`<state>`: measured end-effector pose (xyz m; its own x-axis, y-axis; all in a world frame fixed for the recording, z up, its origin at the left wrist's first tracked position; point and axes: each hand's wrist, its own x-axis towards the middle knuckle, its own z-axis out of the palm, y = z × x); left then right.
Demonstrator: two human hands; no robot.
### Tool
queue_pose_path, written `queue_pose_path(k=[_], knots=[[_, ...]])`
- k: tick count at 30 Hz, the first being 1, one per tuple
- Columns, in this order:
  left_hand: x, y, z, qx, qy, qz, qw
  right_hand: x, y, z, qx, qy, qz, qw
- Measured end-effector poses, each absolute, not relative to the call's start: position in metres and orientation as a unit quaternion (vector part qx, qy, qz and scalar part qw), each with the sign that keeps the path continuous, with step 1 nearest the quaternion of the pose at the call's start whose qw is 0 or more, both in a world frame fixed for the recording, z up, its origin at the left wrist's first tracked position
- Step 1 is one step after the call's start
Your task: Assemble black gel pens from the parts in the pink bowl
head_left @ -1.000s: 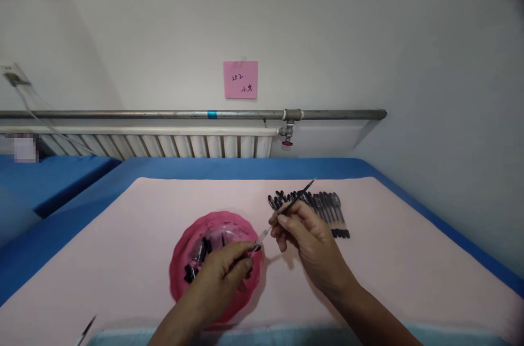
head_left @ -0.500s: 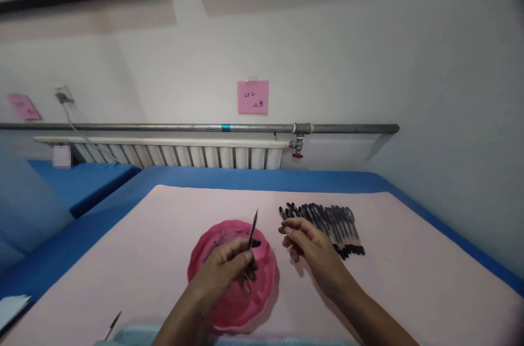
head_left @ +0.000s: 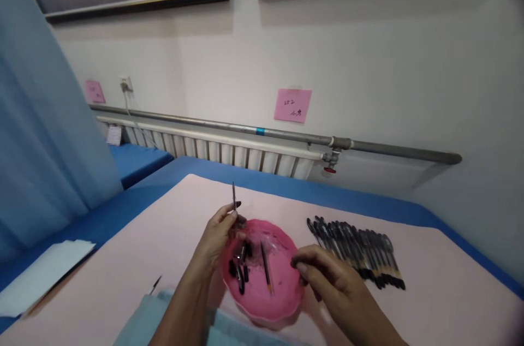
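My left hand (head_left: 219, 234) is closed around a slim dark pen refill (head_left: 234, 196), its pointed end sticking up, beyond the far left rim of the pink basin (head_left: 278, 305). Over the basin's right rim is my right hand (head_left: 335, 280), thumb and fingers pinched together. Whether it touches the rim or has something small in it, I cannot make out. Inside the basin lie several black pen caps (head_left: 240, 279) and another dark refill (head_left: 266, 267) with an orange-brown end. Dark smudges mark the basin floor and my left fingertips.
To the right lies a row of black-capped pens (head_left: 356, 248) on the pink sheet (head_left: 434, 291). A loose pen-like stick (head_left: 155, 284) rests near a light blue cloth (head_left: 143, 318). White paper (head_left: 45, 275) is at left, below a blue curtain (head_left: 53, 117). A radiator (head_left: 229, 152) lines the wall.
The view has swung left and tilted. My left hand has drawn back from over the basin to its far left rim, uncovering the caps and refill. My right hand has come nearer, over the right rim.
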<state>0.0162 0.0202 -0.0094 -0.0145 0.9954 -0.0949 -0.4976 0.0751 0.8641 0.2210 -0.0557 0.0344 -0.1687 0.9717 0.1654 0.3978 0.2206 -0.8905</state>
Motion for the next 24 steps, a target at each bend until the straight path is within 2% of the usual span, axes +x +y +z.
queue_pose_path(k=[3,7,10,12,18,24], knots=[[0.013,0.020,-0.006,0.290,0.376,0.629,0.615,0.195,-0.050,0.057,-0.475,-0.719,0.339,0.378],[0.009,0.020,-0.004,0.280,0.368,0.654,0.598,0.161,-0.034,0.079,-0.443,-0.740,0.284,0.418],[0.008,0.022,-0.006,0.286,0.370,0.659,0.590,0.149,-0.018,0.076,-0.433,-0.750,0.262,0.426],[0.009,0.023,-0.007,0.283,0.377,0.654,0.591,0.151,-0.005,0.063,-0.439,-0.766,0.254,0.395],[0.014,0.022,-0.001,0.281,0.403,0.645,0.585,0.173,0.034,0.010,-0.481,-0.820,0.211,0.227],[0.021,0.019,-0.004,0.297,0.425,0.601,0.608,0.166,0.035,-0.019,-0.477,-0.827,0.229,0.193]])
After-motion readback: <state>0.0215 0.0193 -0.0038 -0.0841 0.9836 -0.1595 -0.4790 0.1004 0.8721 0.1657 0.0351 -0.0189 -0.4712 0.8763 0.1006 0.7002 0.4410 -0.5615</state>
